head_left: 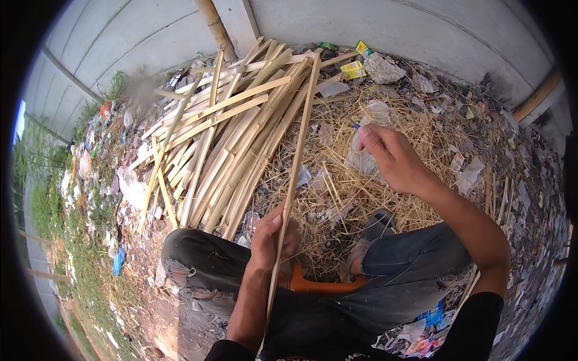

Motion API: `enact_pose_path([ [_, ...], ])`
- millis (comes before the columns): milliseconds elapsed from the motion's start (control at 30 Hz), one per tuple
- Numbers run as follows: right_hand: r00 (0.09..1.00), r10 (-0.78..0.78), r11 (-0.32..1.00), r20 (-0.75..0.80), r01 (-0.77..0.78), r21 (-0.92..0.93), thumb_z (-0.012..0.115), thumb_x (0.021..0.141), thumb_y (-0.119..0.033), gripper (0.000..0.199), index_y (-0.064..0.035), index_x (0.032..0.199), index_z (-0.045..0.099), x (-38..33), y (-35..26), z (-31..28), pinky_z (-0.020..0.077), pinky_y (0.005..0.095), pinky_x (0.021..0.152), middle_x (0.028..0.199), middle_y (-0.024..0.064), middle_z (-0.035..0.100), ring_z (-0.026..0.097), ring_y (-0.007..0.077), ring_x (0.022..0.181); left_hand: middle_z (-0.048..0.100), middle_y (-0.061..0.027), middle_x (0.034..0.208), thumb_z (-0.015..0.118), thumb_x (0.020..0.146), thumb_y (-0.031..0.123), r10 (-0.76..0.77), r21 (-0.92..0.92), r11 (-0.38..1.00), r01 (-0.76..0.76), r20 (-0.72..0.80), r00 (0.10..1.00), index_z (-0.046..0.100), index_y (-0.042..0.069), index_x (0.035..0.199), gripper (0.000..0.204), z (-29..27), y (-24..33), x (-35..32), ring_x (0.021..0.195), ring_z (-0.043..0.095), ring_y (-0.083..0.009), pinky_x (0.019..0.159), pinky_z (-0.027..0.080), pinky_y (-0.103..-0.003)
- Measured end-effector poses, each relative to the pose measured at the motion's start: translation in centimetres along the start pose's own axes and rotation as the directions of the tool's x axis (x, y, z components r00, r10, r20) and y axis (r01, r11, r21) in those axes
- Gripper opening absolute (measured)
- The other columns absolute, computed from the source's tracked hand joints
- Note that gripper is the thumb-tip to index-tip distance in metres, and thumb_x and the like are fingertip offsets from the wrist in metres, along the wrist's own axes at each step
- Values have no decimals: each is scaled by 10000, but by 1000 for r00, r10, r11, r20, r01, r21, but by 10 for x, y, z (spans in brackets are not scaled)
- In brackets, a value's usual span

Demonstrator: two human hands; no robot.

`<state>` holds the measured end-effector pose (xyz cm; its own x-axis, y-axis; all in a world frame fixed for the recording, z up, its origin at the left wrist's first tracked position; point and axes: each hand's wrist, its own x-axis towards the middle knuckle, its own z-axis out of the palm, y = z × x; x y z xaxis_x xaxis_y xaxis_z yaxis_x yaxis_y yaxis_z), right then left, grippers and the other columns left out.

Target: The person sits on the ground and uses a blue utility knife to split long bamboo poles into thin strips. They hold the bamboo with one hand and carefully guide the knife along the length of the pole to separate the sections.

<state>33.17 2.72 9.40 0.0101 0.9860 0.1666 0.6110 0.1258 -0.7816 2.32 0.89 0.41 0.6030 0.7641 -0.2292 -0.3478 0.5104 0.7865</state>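
My left hand (274, 237) is closed round a long, narrow bamboo strip (299, 144). The strip stands slanting up in front of me, its lower end running down past my forearm and its top reaching the pile. Out to the right, my right hand (391, 153) is raised and closed, apart from the strip. A small thing with a blue tip (356, 126) pokes out between its thumb and fingers; the rest of it is hidden, so its kind is unclear. Beyond my left knee lies a heap of split bamboo strips (235, 144), loosely stacked and mostly pointing away from me.
Thin bamboo shavings (415, 120) cover the ground before me, mixed with plastic litter. An orange seat (325, 286) shows between my legs. A grey concrete panel wall (385, 24) with a bamboo pole (215, 27) closes the far side. Weeds (51, 204) grow at left.
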Motion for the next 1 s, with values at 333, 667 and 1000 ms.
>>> enact_pose_path([
  [333, 851, -118, 936, 511, 267, -229, 562, 1044, -472, 477, -8, 959, 631, -44, -43, 72, 537, 532, 604, 609, 214, 620, 668, 435, 604, 393, 5, 611, 482, 987, 393, 1, 144, 989, 21, -151, 989, 430, -32, 1537, 697, 12, 0, 2, 447, 358, -101, 408, 279, -245],
  [667, 822, -84, 926, 563, 274, -261, 570, 1027, -474, 439, -53, 1061, 691, -28, -40, 76, 560, 530, 619, 629, 217, 655, 691, 442, 632, 393, 12, 642, 441, 1086, 327, 32, 86, 996, -21, -126, 992, 481, -36, 1490, 545, 5, -12, -3, 456, 340, -86, 414, 272, -256],
  [1000, 835, -113, 931, 539, 278, -236, 582, 1018, -489, 503, 3, 953, 659, -25, -38, 81, 552, 537, 615, 675, 247, 667, 693, 446, 648, 360, 11, 646, 416, 1098, 266, 9, 48, 999, -1, -159, 987, 558, 9, 1307, 360, 8, -11, -6, 448, 280, -88, 401, 243, -250],
])
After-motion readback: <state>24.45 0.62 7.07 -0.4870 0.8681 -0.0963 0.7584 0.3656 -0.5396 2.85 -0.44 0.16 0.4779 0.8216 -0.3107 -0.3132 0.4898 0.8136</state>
